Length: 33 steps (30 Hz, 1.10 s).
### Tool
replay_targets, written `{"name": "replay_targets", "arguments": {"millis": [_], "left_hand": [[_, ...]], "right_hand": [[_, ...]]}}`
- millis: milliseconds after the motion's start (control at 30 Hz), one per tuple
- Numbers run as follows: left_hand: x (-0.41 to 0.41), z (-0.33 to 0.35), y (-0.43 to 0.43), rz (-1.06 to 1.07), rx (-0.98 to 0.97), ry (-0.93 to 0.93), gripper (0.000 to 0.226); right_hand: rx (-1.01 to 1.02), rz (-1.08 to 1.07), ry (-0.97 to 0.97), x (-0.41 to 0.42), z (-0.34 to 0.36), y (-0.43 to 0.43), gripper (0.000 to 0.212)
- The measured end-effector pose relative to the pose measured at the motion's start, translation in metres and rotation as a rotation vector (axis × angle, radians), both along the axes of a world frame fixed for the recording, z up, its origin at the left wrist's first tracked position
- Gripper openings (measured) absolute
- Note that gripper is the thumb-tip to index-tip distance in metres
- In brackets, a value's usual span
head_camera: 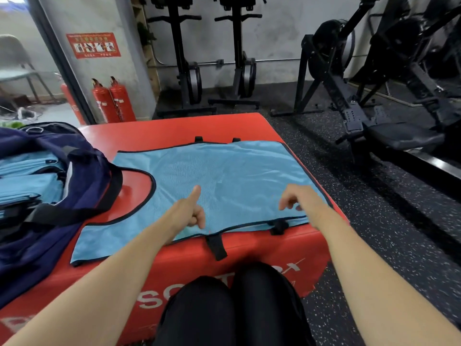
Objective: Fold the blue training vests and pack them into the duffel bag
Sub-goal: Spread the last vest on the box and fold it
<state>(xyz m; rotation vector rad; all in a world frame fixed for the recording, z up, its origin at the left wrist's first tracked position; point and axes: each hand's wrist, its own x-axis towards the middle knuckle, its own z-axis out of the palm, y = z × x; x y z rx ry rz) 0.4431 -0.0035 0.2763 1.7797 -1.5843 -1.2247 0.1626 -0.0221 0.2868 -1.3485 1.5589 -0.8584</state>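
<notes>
Red box (174, 128): one vest (224, 176), one bag (84, 176)

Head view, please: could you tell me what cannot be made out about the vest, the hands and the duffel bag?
All in the head view:
- Duffel bag: cut off by the left edge, so the folded vests inside cannot be counted.
- Left hand and right hand: curled fingers hide whether either pinches the blue vest.
- Red box lettering: hidden by the person's knees.

A blue vest (224, 181) is spread on a red box (154, 131). The left hand (189, 213) and the right hand (301, 201) are held over it
</notes>
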Motion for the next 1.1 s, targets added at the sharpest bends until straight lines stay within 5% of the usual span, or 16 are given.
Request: {"name": "replay_targets", "arguments": {"millis": [67, 167, 233, 367, 500, 667, 833, 967, 1100], "left_hand": [[0.002, 0.003, -0.006, 0.062, -0.076, -0.03, 0.075], [-0.007, 0.003, -0.013, 0.118, -0.192, -0.206, 0.049], [-0.017, -0.006, -0.014, 0.035, -0.241, -0.479, 0.032], [-0.014, -0.031, 0.003, -0.066, 0.0, -0.83, 0.079], [0.022, -0.046, 0.02, 0.017, 0.038, -0.865, 0.113], [0.038, -0.036, 0.026, -0.053, 0.114, -0.895, 0.129], [0.019, -0.013, 0.013, -0.087, 0.088, -0.924, 0.126], [-0.016, -0.014, 0.003, -0.194, -0.055, -0.91, 0.107], [-0.018, -0.027, 0.008, -0.252, 0.054, -0.877, 0.111]], "right_hand": [[-0.067, -0.079, 0.001, -0.012, 0.004, 0.006, 0.034], [-0.138, -0.084, 0.371, -0.017, -0.009, 0.005, 0.026], [-0.183, -0.019, 0.635, -0.007, -0.02, 0.005, 0.015], [-0.001, 0.125, 0.981, 0.01, -0.047, 0.01, 0.073], [0.14, 0.056, 1.045, -0.017, -0.065, 0.022, 0.092], [0.185, 0.032, 1.059, -0.035, -0.064, 0.025, 0.096], [0.181, 0.015, 1.122, 0.0, -0.039, 0.014, 0.086], [0.053, 0.199, 1.077, 0.041, -0.03, 0.005, 0.086], [0.168, 0.292, 1.0, 0.054, -0.043, 0.013, 0.092]]}}
